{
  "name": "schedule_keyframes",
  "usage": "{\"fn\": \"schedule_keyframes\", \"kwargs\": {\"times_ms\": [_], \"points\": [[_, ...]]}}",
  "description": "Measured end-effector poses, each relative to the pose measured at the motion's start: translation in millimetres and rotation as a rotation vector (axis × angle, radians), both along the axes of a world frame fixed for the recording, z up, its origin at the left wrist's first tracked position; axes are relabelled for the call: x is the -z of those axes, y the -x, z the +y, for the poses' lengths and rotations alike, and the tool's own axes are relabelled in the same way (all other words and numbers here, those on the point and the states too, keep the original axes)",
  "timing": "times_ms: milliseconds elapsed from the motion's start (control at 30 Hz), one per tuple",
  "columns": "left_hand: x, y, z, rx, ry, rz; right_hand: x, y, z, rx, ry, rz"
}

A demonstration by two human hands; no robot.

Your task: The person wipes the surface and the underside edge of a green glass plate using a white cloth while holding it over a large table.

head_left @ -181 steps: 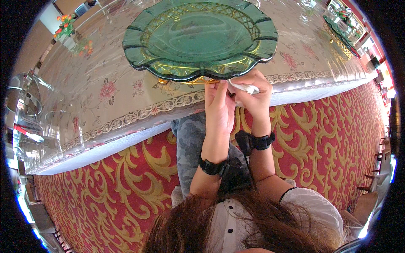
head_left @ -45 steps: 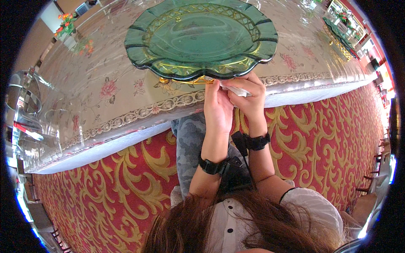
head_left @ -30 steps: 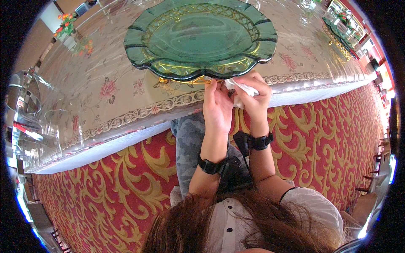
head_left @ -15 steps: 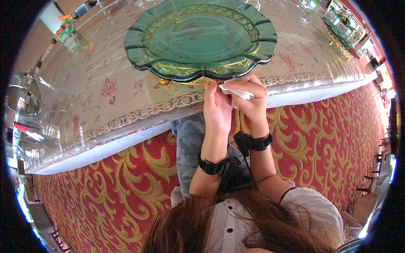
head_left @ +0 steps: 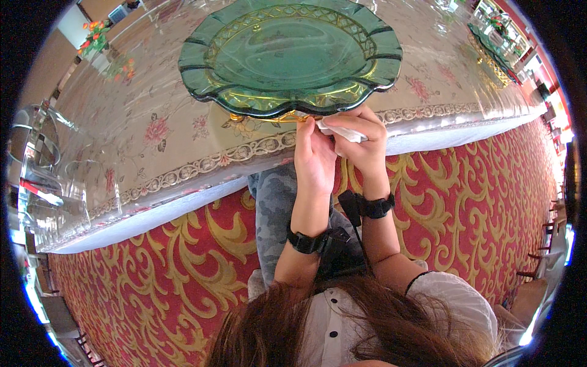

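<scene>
Now: wiping under rim of green glass turntable

Nearest: brown hair, white collar w/ dark buttons, both forearms w/ black wrist straps (head_left: 304, 242) reaching up from lower edge. Below them grey patterned trousers, then red-and-gold patterned carpet (head_left: 153, 269) filling near ground.

Mid: left hand (head_left: 313, 159) raised at near table edge, fingers extended up toward underside of rim, not wrapped round anything visible; exact contact hidden. Right hand (head_left: 365, 142) just beside it, touching, fingers pinched closed on crumpled white cloth (head_left: 340, 131), pressed at near edge of green glass turntable (head_left: 290, 52), close to gold base (head_left: 269, 116).

Farther: turntable sits centre of table under clear cover, floral tablecloth (head_left: 153, 128) w/ patterned border. Far left: orange flowers (head_left: 93, 35); left edge: clear glassware (head_left: 36, 183), distorted. Far right: another laid table, small.

Step, by judgement: cleaning near rim/underside w/ cloth, left hand steadying. Next move likely needs cloth kept pinched tight, light pressure on glass, maybe rotating disc to bring fresh rim section near; care not to tip disc.
</scene>
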State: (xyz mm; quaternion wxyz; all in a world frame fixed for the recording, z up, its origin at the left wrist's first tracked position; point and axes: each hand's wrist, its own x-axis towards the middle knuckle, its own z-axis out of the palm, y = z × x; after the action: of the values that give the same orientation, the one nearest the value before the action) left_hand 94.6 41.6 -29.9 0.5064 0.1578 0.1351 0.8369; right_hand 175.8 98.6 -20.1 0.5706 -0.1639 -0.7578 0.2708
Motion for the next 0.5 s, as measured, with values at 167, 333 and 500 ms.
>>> {"fn": "schedule_keyframes", "kwargs": {"times_ms": [167,333,500], "points": [[-3.2,-1.1,0.0,-0.015,0.005,-0.007,1.4,5.2,-4.2,0.027,0.151,0.025],[-4.5,-0.2,-2.0,0.016,-0.006,0.003,0.6,3.7,-0.8,0.067,-0.01,-0.045],[-0.8,0.6,0.7,0.014,0.008,-0.025,-1.3,-2.2,-2.9,0.013,0.058,-0.001]]}}
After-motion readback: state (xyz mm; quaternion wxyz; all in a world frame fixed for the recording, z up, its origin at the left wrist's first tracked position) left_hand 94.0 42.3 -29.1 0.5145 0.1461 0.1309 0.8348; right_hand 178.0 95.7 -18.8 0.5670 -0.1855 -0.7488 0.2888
